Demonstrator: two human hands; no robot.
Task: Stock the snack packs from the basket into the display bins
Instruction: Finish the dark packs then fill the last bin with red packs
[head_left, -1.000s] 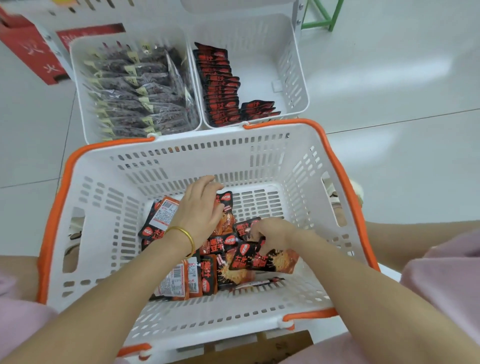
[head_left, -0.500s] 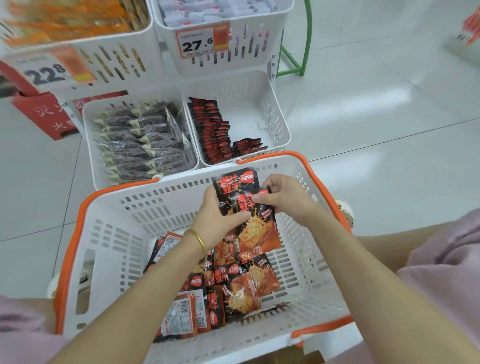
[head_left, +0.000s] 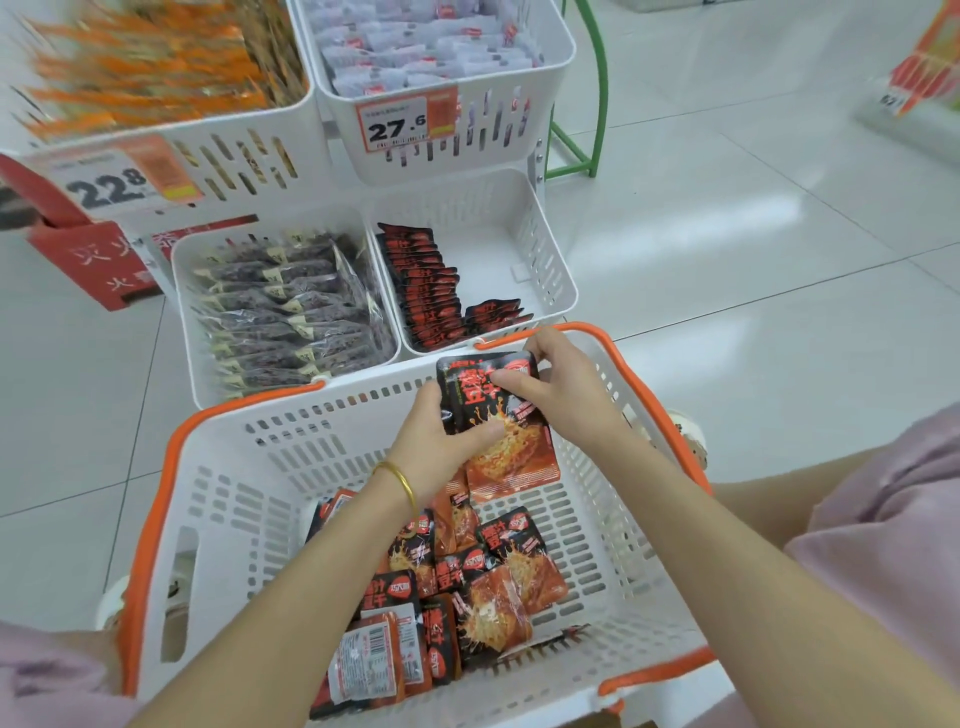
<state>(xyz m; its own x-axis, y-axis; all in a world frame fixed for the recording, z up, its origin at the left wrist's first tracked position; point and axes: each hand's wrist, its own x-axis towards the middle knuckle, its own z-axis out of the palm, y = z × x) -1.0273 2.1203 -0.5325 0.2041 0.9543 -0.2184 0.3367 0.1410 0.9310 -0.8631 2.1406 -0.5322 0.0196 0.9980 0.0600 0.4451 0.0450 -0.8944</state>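
Snack packs (head_left: 493, 415) are being lifted clear of the basket (head_left: 156, 493). In the head view a second ago both hands were digging among the loose packs on its floor. Now a small squared-up stack is hanging over the far rim, just short of the lower right display bin (head_left: 550, 244).

The left hand (head_left: 441, 441) is gripping the stack from the left, thumb lying across the front. The right hand (head_left: 561, 389) is pinching the top edge, apparently evening the packs. Gathering is looking finished for this batch, and placing is likely coming next, beside the row of matching packs (head_left: 426, 286) standing along that bin's left wall. Many loose packs (head_left: 467, 587) are lying in the basket, so the job is looking far from done.

The camera is also tilting upward since then, bringing the upper bins and their writing into sight. One price tag (head_left: 397, 127) is reading "27.6" and the other price tag (head_left: 111, 184) "22.8". The packs are carrying bold red Chinese characters that seem to read 豆干. A barcode label (head_left: 363, 660) is showing on an upturned back, too small to read.
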